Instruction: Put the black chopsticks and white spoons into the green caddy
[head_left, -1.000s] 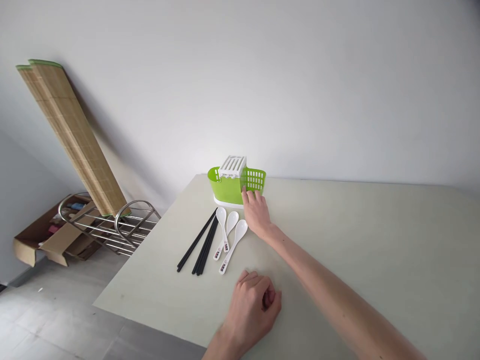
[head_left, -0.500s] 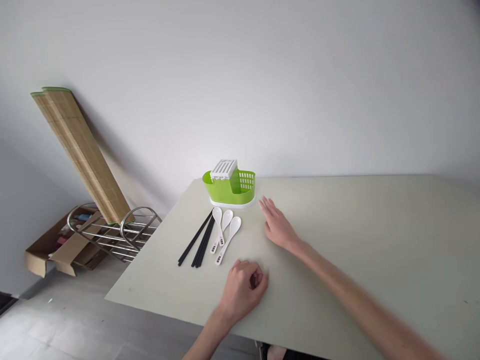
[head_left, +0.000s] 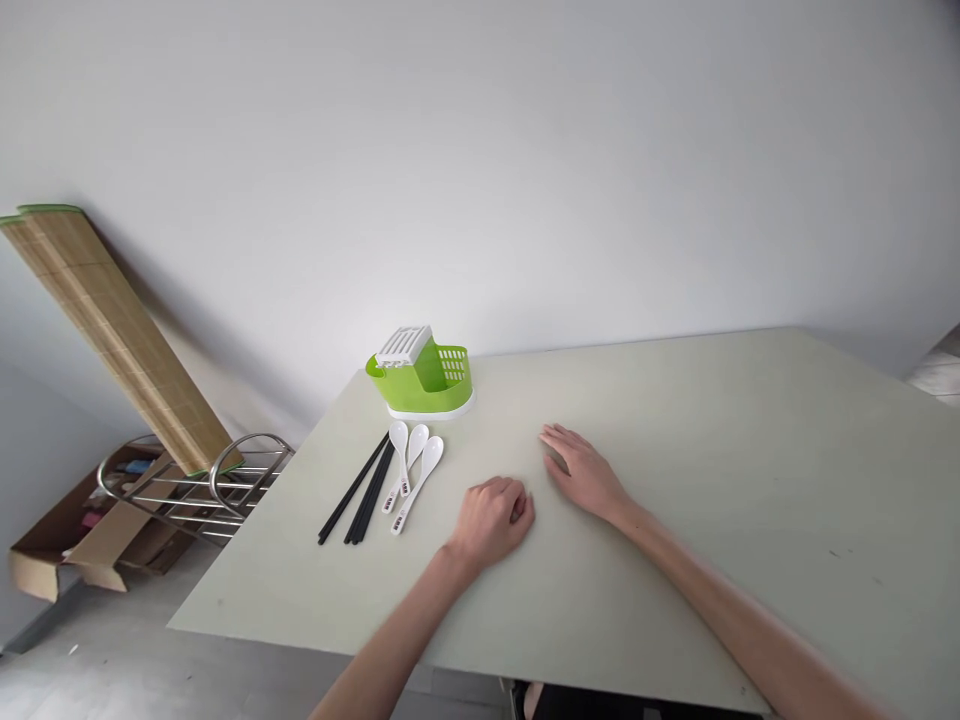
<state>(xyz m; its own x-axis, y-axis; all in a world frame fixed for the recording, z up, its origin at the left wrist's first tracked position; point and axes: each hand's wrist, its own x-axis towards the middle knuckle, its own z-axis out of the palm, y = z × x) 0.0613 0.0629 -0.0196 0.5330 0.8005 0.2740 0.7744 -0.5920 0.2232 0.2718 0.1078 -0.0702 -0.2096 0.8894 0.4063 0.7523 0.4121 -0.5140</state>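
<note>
- Fingers of the right hand (head_left: 585, 475) extend flat and empty over the worktop (head_left: 675, 420).
- Left hand (head_left: 493, 520) curls loosely, no object visible, near three white spoons (head_left: 418, 441).
- Black chopsticks (head_left: 369, 495) lie beside them; the green basket (head_left: 420, 388) stands behind.

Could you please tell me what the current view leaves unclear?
In the head view:
Green basket: front wall hides the floor inside.
White spoons: handle print is too small to read.
Left hand: its curled shape hides the palm.
Right arm: cut off by the picture's bottom edge.
</note>
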